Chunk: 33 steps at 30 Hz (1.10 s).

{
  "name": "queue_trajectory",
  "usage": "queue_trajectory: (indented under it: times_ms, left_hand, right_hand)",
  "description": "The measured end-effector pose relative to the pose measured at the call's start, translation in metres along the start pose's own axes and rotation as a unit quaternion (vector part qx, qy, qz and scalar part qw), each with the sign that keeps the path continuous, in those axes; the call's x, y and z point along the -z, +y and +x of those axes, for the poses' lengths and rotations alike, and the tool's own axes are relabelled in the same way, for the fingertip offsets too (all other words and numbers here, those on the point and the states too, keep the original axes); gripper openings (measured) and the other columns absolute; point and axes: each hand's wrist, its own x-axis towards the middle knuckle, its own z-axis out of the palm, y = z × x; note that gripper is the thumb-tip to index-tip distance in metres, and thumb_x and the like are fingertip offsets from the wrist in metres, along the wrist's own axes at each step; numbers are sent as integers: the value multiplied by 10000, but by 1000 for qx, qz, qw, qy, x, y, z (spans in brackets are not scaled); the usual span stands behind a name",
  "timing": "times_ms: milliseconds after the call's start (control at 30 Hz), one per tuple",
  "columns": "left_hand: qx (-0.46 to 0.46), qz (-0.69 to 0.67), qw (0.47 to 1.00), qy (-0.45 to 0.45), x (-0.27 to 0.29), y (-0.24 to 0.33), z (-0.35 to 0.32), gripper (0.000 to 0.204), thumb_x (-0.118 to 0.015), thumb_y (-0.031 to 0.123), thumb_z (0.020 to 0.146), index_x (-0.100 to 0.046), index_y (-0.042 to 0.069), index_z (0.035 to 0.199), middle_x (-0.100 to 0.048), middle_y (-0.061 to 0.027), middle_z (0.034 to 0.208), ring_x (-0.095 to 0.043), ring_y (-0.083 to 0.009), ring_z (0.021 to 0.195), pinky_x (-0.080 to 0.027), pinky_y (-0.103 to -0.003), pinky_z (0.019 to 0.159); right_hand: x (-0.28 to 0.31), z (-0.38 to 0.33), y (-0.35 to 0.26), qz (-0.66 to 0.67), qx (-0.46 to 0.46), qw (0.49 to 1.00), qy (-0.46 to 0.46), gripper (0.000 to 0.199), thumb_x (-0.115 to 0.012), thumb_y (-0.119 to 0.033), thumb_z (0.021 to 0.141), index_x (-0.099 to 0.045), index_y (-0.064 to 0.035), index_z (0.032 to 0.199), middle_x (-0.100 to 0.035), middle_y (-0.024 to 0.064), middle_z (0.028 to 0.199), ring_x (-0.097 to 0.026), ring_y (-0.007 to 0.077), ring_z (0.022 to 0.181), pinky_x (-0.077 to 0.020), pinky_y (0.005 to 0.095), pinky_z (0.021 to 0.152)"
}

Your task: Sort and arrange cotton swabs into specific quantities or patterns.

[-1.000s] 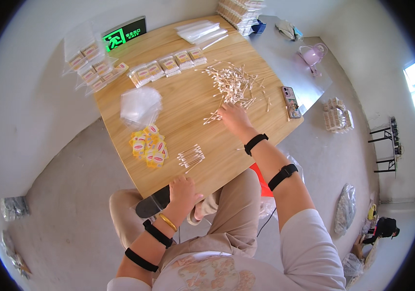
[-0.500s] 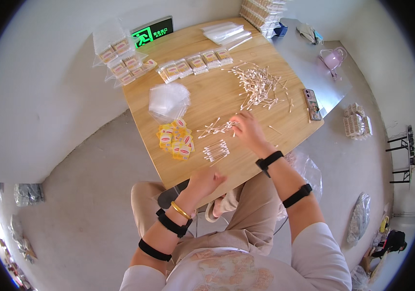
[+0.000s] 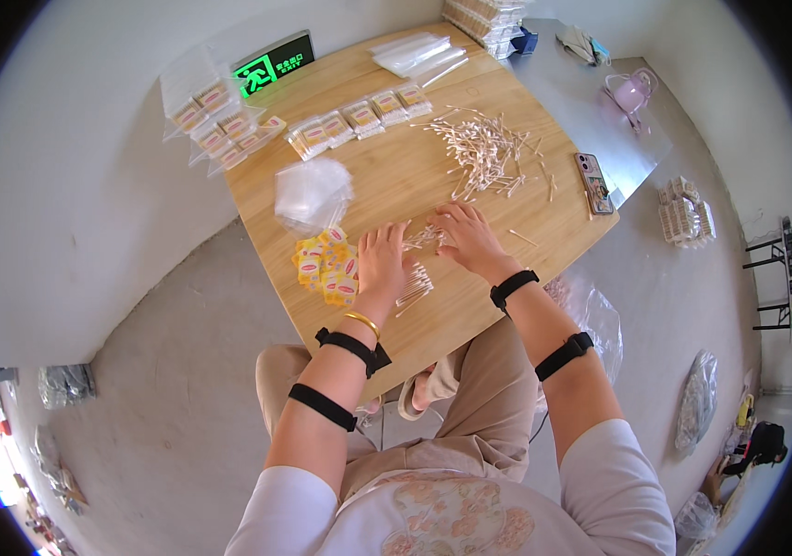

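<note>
Slim cotton swabs with white tips (image 3: pixel 427 238) lie loose on the pale wooden tabletop (image 3: pixel 385 176) between the flattened left hand (image 3: pixel 383 259) and arched right hand (image 3: pixel 468 238); whether either pinches any, I cannot tell. A neater swab row (image 3: pixel 414 285) sits at six o'clock, the tangled swab heap (image 3: pixel 484 153) at one. Likely feather-light, stiff-shafted, soft-ended, apt to roll: best held mid-stick.

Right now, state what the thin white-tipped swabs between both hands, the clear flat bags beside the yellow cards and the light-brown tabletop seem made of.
Swabs: matte, rounded white tips suggest cotton; pale shafts, perhaps wood or paper.
Bags: probably plastic film, glossy, see-through with highlights.
Tabletop: satin wood or laminate, showing grain.
</note>
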Motion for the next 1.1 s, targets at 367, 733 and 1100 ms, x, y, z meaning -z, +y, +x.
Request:
queue_trajectory:
  times_ms: [367,733,1100]
  left_hand:
    - [-8,-62,998,25,0,-33,11,120,-720,60,769,-676,101,873,-645,-43,903,-617,-276,919,-510,-415,771]
    - [-65,-25,997,19,-2,-28,-2,124,-713,69,783,-659,116,883,-631,-41,908,-616,-273,904,-511,-419,776]
    - [-1,-10,1000,-27,27,-12,-4,650,-800,235,762,-486,84,1310,-453,-127,1392,-426,-340,1311,-349,-477,1079]
  right_hand:
    - [5,4,22,35,-14,999,25,98,-680,-99,820,-663,-122,915,-612,30,960,-558,257,1038,-425,411,939]
    - [-20,32,18,26,-49,992,117,77,-681,-116,801,-664,-124,876,-640,27,929,-588,270,963,-462,400,855]
    - [6,13,2,147,-134,977,82,133,-712,-135,808,-677,-98,932,-627,78,983,-569,301,1037,-482,415,866]
